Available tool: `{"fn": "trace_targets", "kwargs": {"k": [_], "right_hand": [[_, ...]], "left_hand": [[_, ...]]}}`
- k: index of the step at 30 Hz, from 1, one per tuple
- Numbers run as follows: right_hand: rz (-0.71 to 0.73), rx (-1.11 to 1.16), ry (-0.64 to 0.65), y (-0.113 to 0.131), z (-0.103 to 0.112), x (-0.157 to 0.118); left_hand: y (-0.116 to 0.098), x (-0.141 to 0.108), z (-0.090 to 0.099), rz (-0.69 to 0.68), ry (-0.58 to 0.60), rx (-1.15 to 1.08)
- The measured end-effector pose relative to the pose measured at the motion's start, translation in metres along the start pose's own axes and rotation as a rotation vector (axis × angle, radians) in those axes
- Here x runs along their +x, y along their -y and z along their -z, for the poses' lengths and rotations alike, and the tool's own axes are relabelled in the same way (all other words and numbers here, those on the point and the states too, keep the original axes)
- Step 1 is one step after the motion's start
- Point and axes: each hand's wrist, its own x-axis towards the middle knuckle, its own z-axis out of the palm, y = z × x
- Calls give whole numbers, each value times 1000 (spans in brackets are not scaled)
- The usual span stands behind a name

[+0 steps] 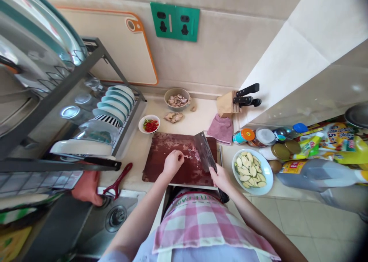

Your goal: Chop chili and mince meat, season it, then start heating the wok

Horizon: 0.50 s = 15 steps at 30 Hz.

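My right hand point(220, 178) grips the dark handle of a cleaver point(206, 151). The broad blade lies over the right part of a dark red-brown cutting board point(161, 162), slanting up and to the left. Along the blade's left side are small pale and pinkish chopped bits point(193, 154), too fine to name. My left hand point(174, 162) is over the middle of the board, left of those bits, with its fingers curled together. Whatever it may pinch is hidden or too small to make out.
Behind the board stand a bowl of chopped pieces point(177, 101), ginger point(173, 117) and a bowl of cut red and green peppers point(150, 125). A plate of sliced zucchini point(268, 177), bottles and a knife block point(225, 103) are right; a dish rack point(115, 74) and sink point(94, 223) left.
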Motion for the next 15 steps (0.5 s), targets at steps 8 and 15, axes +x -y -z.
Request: {"fn": "trace_targets", "kwargs": {"k": [8,15], "right_hand": [[19,9,70,-1,7,-19],[171,-318,52,0,3,-23]], "left_hand": [[-3,30,-2,-12,58,-32],[0,22,0,-34,153,248]]}}
